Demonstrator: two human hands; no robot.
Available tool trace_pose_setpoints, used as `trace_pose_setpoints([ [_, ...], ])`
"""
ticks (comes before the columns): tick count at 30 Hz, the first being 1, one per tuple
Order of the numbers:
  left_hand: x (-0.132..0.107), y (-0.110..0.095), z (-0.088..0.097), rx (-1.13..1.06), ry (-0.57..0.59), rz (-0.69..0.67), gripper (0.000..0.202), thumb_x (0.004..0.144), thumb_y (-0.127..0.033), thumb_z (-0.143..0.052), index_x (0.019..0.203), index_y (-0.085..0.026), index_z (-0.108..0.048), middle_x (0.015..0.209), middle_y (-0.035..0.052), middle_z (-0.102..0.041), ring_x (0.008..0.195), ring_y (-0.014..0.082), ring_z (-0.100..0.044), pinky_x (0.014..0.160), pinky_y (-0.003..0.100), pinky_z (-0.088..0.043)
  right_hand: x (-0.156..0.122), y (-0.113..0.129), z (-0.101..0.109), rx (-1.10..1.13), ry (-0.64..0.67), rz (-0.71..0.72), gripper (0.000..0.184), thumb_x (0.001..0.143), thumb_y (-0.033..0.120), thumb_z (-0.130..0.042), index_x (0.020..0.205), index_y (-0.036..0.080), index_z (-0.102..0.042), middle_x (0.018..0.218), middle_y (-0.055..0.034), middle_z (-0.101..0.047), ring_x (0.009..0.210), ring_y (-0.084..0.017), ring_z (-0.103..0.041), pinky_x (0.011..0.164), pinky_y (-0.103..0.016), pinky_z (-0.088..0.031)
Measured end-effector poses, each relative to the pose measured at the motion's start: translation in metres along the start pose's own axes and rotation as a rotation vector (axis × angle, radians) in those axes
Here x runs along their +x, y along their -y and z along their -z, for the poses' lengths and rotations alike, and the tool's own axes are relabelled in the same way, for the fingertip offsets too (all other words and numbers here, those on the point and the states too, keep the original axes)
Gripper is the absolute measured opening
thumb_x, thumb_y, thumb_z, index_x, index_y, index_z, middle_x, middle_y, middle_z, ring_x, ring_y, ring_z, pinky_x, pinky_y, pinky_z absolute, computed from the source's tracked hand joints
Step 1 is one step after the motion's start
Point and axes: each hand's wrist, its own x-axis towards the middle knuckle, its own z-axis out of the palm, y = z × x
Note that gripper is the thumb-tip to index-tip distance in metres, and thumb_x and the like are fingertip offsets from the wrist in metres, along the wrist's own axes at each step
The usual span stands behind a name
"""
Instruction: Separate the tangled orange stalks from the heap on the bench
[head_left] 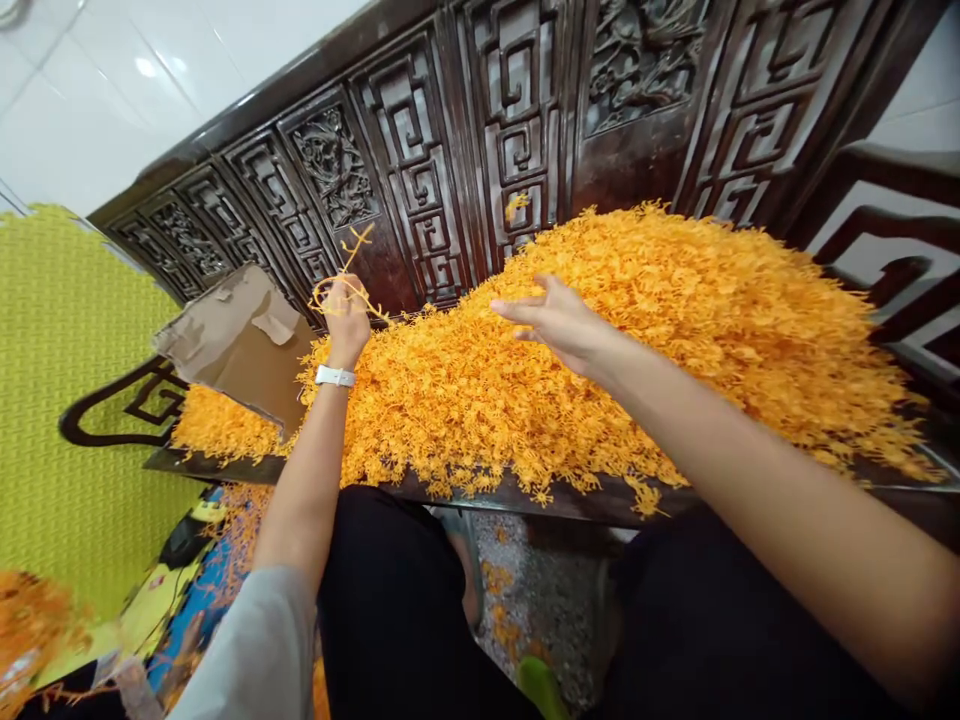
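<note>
A big heap of small orange plastic pieces [645,340] covers the seat of a dark carved wooden bench [480,130]. My left hand [346,318], with a white band on the wrist, is raised over the left part of the heap and closed on a thin orange plastic strand [352,262] that sticks up above the fingers. My right hand [559,318] hovers just above the middle of the heap, fingers spread and stretched out to the left, holding nothing.
A torn cardboard sheet [244,340] leans at the bench's left end. A yellow-green woven cloth [67,400] hangs at left. Orange pieces are scattered on the floor [525,590] between my dark-trousered knees. More orange pieces lie at the bottom left corner [30,620].
</note>
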Motion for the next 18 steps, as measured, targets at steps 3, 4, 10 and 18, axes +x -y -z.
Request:
trace_pose_setpoints([
  [3,0.000,-0.055,0.019,-0.704,0.015,0.087,0.058,0.114,-0.060,-0.024,0.073,-0.025,-0.044,0.055,-0.0036,-0.028,0.049,0.0147,-0.028,0.056,0.029,-0.034,0.003,-0.002,-0.003,-0.085,-0.047,0.015,0.073,0.084,0.037,-0.087,0.148,0.022,-0.054,0.143,-0.0203,-0.060,0.126,-0.034,-0.066,0.098,-0.048,-0.062],
  [4,-0.003,-0.073,0.026,-0.951,0.057,0.106,0.062,0.113,-0.063,-0.021,0.069,-0.024,-0.039,0.052,-0.0049,-0.020,0.048,0.0145,-0.019,0.052,0.028,-0.029,-0.003,0.000,-0.007,-0.075,0.046,0.024,0.065,0.087,0.044,-0.084,0.143,0.022,-0.058,0.143,-0.0197,-0.062,0.126,-0.034,-0.066,0.101,-0.048,-0.061],
  [10,-0.037,-0.132,0.021,-1.423,0.390,0.171,0.064,0.111,-0.067,-0.035,0.067,-0.022,-0.047,0.049,-0.0049,-0.023,0.044,0.0126,-0.027,0.048,0.025,-0.033,-0.050,0.009,-0.052,0.096,0.584,0.073,0.050,0.089,0.066,-0.078,0.112,0.023,-0.068,0.126,-0.0133,-0.075,0.106,-0.024,-0.071,0.088,-0.037,-0.061],
  [18,-0.044,-0.098,0.023,-0.927,1.199,-0.187,0.087,0.072,-0.042,-0.096,0.152,-0.034,-0.062,0.128,0.0129,-0.077,0.110,0.0323,-0.079,0.092,0.043,-0.066,-0.103,0.046,0.062,-0.437,0.140,0.352,0.035,0.097,0.049,-0.071,0.072,0.024,-0.071,0.071,-0.0042,-0.069,0.071,-0.019,-0.064,0.076,-0.041,-0.053],
])
